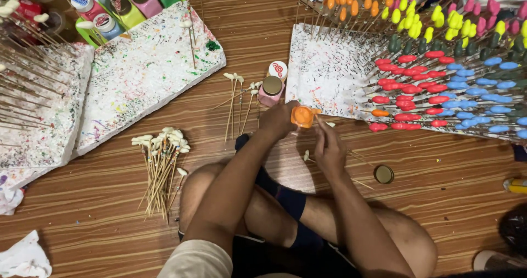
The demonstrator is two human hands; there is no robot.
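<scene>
Two hands at centre, above crossed legs. Left hand (pixel 279 119): fingers closed around orange paint bottle (pixel 302 116), held just above wooden floor (pixel 439 173). Right hand (pixel 329 149): fingers pinched on thin stick at bottle mouth. Near left: bundle of white-tipped sticks (pixel 162 165). Far right: foam board (pixel 329 72) with painted sticks. Right, on floor: loose bottle cap (pixel 383 174).

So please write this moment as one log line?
left hand: holds orange paint pot | right hand: holds thin stick at pot | beside: pink jar, white-tipped sticks, loose lid
</scene>
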